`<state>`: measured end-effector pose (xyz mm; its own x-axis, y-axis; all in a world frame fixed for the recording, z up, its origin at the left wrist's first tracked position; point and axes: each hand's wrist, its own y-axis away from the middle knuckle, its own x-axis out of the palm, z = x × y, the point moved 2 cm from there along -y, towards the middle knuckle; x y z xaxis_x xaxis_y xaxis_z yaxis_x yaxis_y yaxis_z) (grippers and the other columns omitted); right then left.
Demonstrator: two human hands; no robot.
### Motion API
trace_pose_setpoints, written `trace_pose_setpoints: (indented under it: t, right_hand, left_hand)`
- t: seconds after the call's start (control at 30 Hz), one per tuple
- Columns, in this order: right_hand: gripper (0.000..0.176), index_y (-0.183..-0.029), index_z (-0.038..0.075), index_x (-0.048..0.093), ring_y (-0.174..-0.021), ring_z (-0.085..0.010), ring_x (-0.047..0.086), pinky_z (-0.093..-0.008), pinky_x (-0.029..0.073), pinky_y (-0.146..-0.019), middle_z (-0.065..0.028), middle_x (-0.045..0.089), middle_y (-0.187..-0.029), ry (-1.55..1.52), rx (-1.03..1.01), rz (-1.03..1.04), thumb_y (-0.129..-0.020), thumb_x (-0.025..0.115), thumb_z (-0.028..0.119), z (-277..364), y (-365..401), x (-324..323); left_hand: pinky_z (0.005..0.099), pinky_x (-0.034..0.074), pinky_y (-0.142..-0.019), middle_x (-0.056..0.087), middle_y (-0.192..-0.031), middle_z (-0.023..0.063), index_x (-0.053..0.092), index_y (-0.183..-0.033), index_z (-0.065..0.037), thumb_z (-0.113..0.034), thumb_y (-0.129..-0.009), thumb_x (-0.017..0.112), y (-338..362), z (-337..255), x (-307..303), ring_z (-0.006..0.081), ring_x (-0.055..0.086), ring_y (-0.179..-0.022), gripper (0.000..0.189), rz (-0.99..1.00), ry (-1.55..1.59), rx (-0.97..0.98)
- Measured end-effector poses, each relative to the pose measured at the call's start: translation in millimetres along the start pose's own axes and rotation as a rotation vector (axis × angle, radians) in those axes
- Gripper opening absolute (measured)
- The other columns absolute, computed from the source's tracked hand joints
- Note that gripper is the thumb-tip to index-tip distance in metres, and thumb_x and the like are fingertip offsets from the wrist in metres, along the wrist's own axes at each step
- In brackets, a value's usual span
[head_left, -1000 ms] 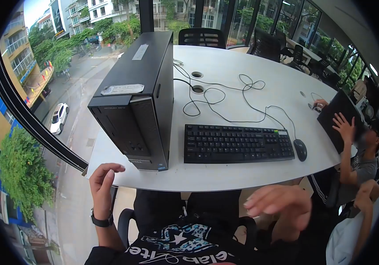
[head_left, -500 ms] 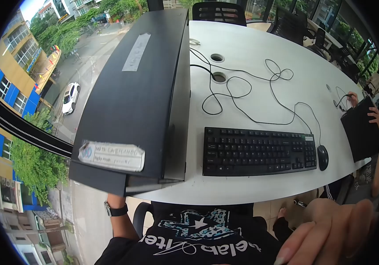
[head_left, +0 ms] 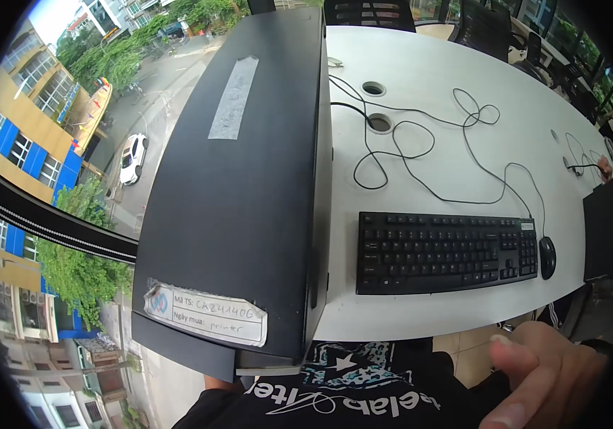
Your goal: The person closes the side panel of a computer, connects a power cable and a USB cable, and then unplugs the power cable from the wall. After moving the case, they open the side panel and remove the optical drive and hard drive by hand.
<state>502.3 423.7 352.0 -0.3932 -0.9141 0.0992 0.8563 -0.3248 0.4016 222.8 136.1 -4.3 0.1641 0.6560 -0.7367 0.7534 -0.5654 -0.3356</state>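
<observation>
A black desktop computer tower [head_left: 249, 179] stands on the white table [head_left: 463, 107], close under the camera, with a white paper label [head_left: 206, 314] on its near top edge. My left hand is hidden below the tower's front; only a bit of forearm [head_left: 215, 385] shows. At the lower right my right hand [head_left: 546, 379] hovers below the table edge, fingers loosely spread and holding nothing. It is nearest the black keyboard [head_left: 446, 252] and touches nothing.
A black mouse [head_left: 547, 257] lies right of the keyboard, with black cables [head_left: 421, 154] looping toward two round cable holes [head_left: 378, 123]. A black laptop [head_left: 603, 225] and another person's hand [head_left: 604, 168] are at the right edge. Office chairs [head_left: 371, 13] line the far side. Floor-to-ceiling windows run along the left.
The view has moved closer over the tower, which now fills more of the picture. My left wrist has slipped out of sight beneath it. My right hand stays low at the right.
</observation>
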Motion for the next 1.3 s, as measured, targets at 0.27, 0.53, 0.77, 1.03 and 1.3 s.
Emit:
trace_pose_setpoints:
  t: [0.27,0.53,0.77,1.03,1.3]
  right_hand:
    - [0.038,-0.142,-0.007,0.041,-0.127,-0.0136,0.059,-0.0296,0.04,-0.12,-0.0088,0.063,-0.133,0.295,-0.005,0.174,-0.111,0.04,0.016,-59.1,22.5,-33.6]
    - [0.039,-0.143,-0.008,0.042,-0.13,-0.0084,0.057,-0.028,0.04,-0.121,-0.0089,0.06,-0.139,-0.076,0.266,0.208,-0.112,0.032,0.014,-65.8,58.3,-64.3]
    - [0.046,-0.145,-0.005,0.041,-0.126,-0.0076,0.059,-0.023,0.043,-0.116,-0.0096,0.063,-0.135,0.006,0.191,0.168,-0.114,0.022,0.022,-50.4,23.7,-40.4]
    - [0.051,-0.144,-0.003,0.043,-0.122,-0.0119,0.062,-0.0229,0.046,-0.111,-0.0125,0.066,-0.129,-0.254,0.359,0.242,-0.115,0.017,0.03,-44.4,23.7,-43.8]
    - [0.045,-0.132,0.0,0.053,-0.118,-0.0319,0.064,-0.0391,0.05,-0.104,-0.022,0.07,-0.121,0.171,-0.115,0.149,-0.113,0.032,0.035,-68.8,16.9,-54.0]
  left_hand:
    - [0.0484,0.044,-0.104,0.061,-0.129,0.0207,0.058,-0.128,0.005,-0.032,-0.1,0.056,12.1,-4.2,1.0,0.0347,0.061,-0.118,0.046,-0.021,0.024,-0.034]
    - [0.0487,0.043,-0.107,0.058,-0.133,0.0212,0.053,-0.133,0.005,-0.036,-0.101,0.054,20.6,-8.8,-3.5,0.0351,0.058,-0.122,0.052,-0.049,0.034,-0.055]
    - [0.0491,0.041,-0.109,0.056,-0.138,0.0217,0.05,-0.137,0.006,-0.039,-0.102,0.052,26.2,-13.5,-4.8,0.0353,0.056,-0.126,0.057,-0.052,0.032,-0.055]
    - [0.0494,0.039,-0.111,0.052,-0.142,0.0222,0.045,-0.142,0.006,-0.043,-0.103,0.05,30.7,-14.9,-7.7,0.0357,0.053,-0.13,0.063,-0.087,0.04,-0.077]
    - [0.0497,0.038,-0.113,0.049,-0.147,0.0227,0.041,-0.146,0.006,-0.047,-0.104,0.049,37.7,-20.0,-10.2,0.036,0.051,-0.134,0.069,-0.099,0.036,-0.071]
